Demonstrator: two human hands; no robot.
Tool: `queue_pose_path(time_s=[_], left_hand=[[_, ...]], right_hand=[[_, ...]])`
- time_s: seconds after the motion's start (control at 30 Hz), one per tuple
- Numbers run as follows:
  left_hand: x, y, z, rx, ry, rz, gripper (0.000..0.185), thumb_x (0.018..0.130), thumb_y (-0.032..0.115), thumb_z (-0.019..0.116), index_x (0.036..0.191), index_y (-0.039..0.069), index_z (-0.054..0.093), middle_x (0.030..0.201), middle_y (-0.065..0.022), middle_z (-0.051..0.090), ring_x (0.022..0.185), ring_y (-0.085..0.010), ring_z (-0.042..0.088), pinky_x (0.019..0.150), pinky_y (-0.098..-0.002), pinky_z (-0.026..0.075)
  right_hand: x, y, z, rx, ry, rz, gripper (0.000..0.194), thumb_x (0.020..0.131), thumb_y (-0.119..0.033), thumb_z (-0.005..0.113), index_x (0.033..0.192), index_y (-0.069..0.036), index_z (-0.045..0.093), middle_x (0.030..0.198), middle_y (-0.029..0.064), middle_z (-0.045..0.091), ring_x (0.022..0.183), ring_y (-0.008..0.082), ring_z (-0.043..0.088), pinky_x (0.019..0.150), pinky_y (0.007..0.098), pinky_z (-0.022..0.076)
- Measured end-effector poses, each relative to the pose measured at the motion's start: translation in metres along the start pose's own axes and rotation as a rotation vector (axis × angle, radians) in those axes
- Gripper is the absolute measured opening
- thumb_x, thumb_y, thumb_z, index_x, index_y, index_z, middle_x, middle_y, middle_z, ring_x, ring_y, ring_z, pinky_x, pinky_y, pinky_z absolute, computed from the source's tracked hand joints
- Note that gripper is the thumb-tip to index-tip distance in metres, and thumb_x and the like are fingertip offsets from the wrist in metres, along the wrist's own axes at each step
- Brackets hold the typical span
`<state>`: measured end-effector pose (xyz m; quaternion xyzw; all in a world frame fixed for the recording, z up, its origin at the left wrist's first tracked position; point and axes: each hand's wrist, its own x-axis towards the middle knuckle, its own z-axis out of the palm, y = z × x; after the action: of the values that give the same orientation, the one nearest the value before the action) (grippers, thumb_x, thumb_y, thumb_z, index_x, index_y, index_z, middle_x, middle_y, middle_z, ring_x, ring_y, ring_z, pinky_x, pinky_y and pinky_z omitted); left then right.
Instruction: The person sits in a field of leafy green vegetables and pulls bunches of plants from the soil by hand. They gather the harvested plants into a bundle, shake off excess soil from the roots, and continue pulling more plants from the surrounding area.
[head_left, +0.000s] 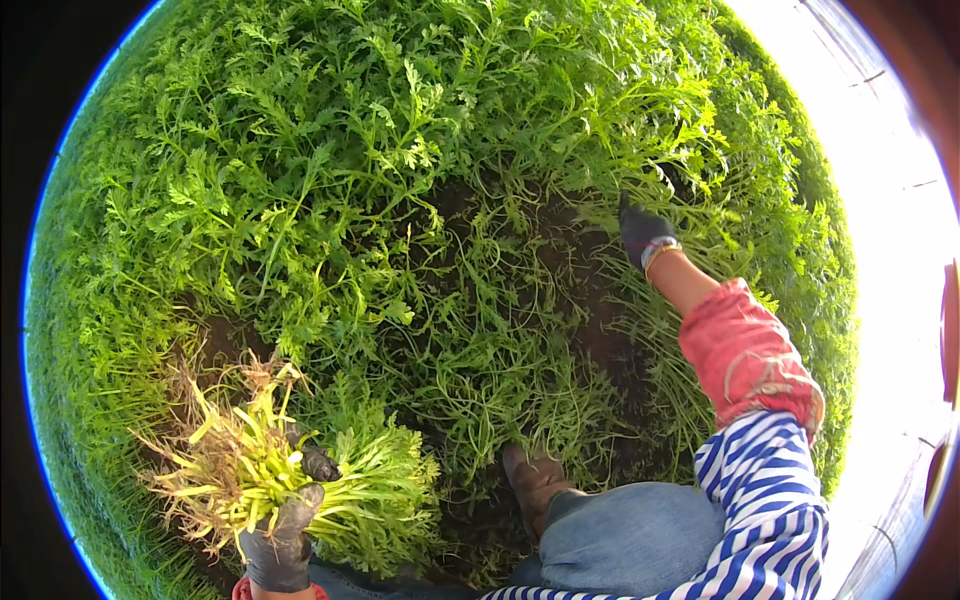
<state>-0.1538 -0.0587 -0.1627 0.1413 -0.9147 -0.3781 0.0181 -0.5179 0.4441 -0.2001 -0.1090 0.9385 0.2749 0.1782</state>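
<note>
My left hand (285, 517), in a dark glove, grips a thick bunch of leafy green plants (382, 487) at the lower left. The bunch lies sideways, its pale stems and brown roots (202, 457) pointing left and its feathery leaves right. At the right, my right hand (643, 229), also in a dark glove, reaches among the standing leafy plants (675, 135) near the base of their stems. Its fingers are partly hidden by shade and foliage, so whether they close on a stem cannot be told.
Dense green plants (337, 97) fill the far side and the left. Thin stems lie tangled over dark soil (592, 300) in the middle. A brown boot (532, 480) and a bent knee in jeans (630, 532) are below. Bright translucent sheeting (885, 225) borders the right side.
</note>
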Motion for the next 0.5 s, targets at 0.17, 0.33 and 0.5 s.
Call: queue_pose_path(time_s=[0.17, 0.33, 0.5], left_hand=[[0.023, 0.080, -0.010, -0.926, 0.034, -0.639, 0.047, 0.073, 0.005, 0.062, 0.117, -0.001, 0.049, 0.093, -0.0076, 0.058, 0.079, -0.0190, 0.059, 0.074, -0.0322, 0.050], [0.036, 0.112, -0.005, -0.792, -0.062, -0.441, 0.046, 0.074, 0.002, 0.060, 0.118, -0.002, 0.050, 0.097, -0.0079, 0.060, 0.084, -0.0186, 0.059, 0.076, -0.0312, 0.050], [0.027, 0.069, 0.005, -0.400, -0.115, -0.349, 0.042, 0.075, 0.003, 0.060, 0.116, -0.001, 0.052, 0.098, -0.0073, 0.060, 0.085, -0.0175, 0.059, 0.074, -0.0294, 0.050]], right_hand=[[0.064, 0.031, 0.031, 0.255, 0.088, 0.318, 0.041, 0.088, -0.015, 0.041, 0.126, 0.000, 0.043, 0.111, 0.0237, 0.057, 0.097, 0.0360, 0.060, 0.078, 0.0449, 0.0503], [0.081, 0.037, 0.038, -0.051, -0.123, 0.006, 0.037, 0.090, -0.024, 0.037, 0.118, -0.008, 0.055, 0.113, 0.0219, 0.058, 0.102, 0.0354, 0.059, 0.088, 0.0429, 0.0461], [0.075, 0.044, 0.058, 0.256, -0.114, 0.174, 0.040, 0.088, -0.033, 0.039, 0.116, -0.012, 0.059, 0.125, 0.0142, 0.054, 0.112, 0.0337, 0.054, 0.092, 0.0417, 0.0435]])
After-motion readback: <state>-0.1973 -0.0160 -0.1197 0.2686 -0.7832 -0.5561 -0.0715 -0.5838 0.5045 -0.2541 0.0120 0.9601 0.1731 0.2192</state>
